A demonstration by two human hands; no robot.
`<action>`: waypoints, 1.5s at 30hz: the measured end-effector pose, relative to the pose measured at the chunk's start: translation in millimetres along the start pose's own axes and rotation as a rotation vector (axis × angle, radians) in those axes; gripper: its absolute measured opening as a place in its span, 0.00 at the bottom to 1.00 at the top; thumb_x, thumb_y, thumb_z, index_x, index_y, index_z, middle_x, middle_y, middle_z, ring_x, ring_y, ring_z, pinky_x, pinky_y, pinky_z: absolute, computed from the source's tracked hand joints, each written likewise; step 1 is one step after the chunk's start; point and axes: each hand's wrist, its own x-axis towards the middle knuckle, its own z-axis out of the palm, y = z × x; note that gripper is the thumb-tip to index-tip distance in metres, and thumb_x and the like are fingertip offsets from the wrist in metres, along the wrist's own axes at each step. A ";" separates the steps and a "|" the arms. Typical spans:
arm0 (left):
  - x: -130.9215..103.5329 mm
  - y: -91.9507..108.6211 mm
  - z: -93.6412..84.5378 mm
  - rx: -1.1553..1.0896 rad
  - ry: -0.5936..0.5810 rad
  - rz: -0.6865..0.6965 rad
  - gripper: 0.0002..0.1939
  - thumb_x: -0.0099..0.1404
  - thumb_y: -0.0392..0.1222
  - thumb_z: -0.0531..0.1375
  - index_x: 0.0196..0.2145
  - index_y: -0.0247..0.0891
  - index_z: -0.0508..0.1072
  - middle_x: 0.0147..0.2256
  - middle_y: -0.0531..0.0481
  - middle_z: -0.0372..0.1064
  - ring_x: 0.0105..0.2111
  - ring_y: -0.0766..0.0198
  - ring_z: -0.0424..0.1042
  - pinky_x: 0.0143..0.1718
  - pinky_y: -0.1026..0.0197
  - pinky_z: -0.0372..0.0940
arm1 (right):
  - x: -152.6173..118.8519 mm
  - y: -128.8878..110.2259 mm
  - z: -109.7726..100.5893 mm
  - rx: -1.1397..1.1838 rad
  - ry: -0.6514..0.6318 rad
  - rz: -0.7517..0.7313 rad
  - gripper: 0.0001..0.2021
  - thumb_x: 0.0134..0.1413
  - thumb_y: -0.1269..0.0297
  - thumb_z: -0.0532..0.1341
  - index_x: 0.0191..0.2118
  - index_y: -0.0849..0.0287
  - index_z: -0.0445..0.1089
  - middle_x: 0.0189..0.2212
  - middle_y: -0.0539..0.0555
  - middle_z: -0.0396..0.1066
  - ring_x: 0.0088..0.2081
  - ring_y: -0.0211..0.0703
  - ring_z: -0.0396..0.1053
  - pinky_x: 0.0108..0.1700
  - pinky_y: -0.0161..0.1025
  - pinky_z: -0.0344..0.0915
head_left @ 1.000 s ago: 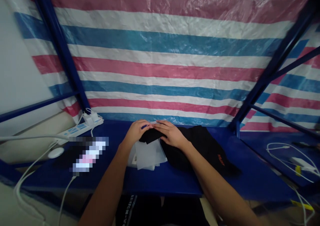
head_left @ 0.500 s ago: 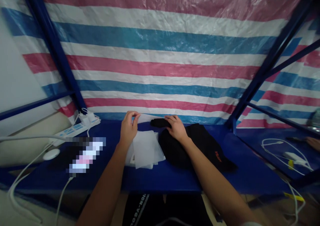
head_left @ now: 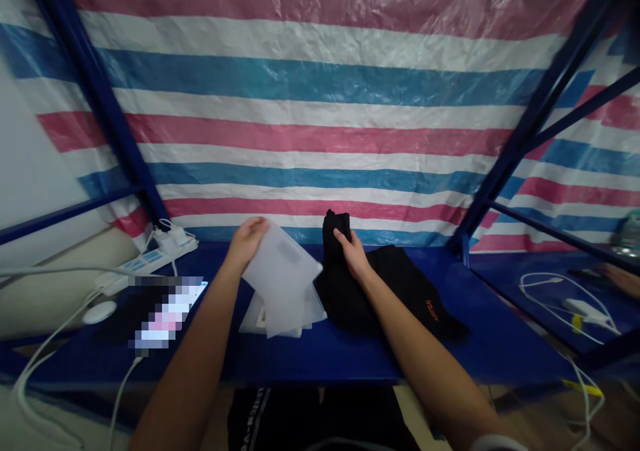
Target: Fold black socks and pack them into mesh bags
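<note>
So the left hand [head_left: 249,241] has a frosted pouch [head_left: 285,261] by its upper left corner, fingers closed in a pinch, and the pouch hangs at a slant just over a loose stack of similar sheets or pouches [head_left: 287,324] on the blue desk [head_left: 310,364]. The right hand [head_left: 354,254] is closed around a folded black cloth [head_left: 334,238], thumb laid across the front, and it's standing more or less upright right by the bigger black garment [head_left: 410,291] with the orange lettering. It's dim and kinda soft there, black on black, so I can't swear where the folded bit ends and the garment starts. Handling-wise, I'd guess the pouch is super light, bendy and a bit slippery, so a corner or edge pinch seems right, just don't crease it. The cloth looks soft and floppy, nothing fragile, but it'd probably unroll if held by one loose layer, so I'd grab it around the middle with all the folds together.
</note>
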 end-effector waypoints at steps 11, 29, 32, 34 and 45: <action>-27.7 41.2 89.5 0.058 -0.511 -0.170 0.24 0.68 0.56 0.67 0.57 0.44 0.78 0.54 0.40 0.79 0.53 0.44 0.78 0.48 0.49 0.73 | -4.4 -25.4 3.9 -0.009 -0.150 -0.167 0.25 0.60 0.46 0.69 0.58 0.51 0.74 0.55 0.53 0.79 0.58 0.53 0.74 0.64 0.50 0.70; -45.6 65.8 142.5 -0.390 -0.723 -0.395 0.28 0.62 0.40 0.69 0.61 0.47 0.76 0.60 0.42 0.75 0.57 0.46 0.76 0.49 0.50 0.75 | -12.9 -99.7 -192.5 0.042 0.042 0.236 0.25 0.48 0.67 0.77 0.53 0.52 0.76 0.39 0.54 0.84 0.35 0.48 0.82 0.34 0.39 0.80; -42.1 42.6 148.0 -0.021 -0.735 -0.318 0.25 0.61 0.48 0.71 0.56 0.44 0.81 0.55 0.40 0.80 0.55 0.45 0.78 0.51 0.51 0.73 | -1.6 -79.2 -215.3 -0.182 0.085 0.223 0.20 0.43 0.63 0.78 0.44 0.56 0.79 0.33 0.54 0.83 0.30 0.47 0.79 0.30 0.37 0.75; -41.0 27.8 157.9 0.190 -0.739 -0.171 0.21 0.59 0.48 0.72 0.50 0.43 0.83 0.52 0.41 0.81 0.55 0.44 0.78 0.55 0.49 0.71 | 2.7 -65.4 -222.3 -0.312 0.079 0.199 0.18 0.41 0.57 0.78 0.38 0.58 0.79 0.30 0.53 0.81 0.29 0.47 0.78 0.31 0.38 0.74; -93.6 79.4 134.7 0.345 -0.935 0.430 0.15 0.68 0.36 0.62 0.50 0.48 0.81 0.52 0.49 0.80 0.54 0.55 0.79 0.59 0.51 0.69 | -93.9 -110.9 -281.7 -0.482 -0.147 -0.042 0.22 0.50 0.45 0.75 0.41 0.54 0.73 0.46 0.58 0.81 0.48 0.54 0.79 0.53 0.45 0.73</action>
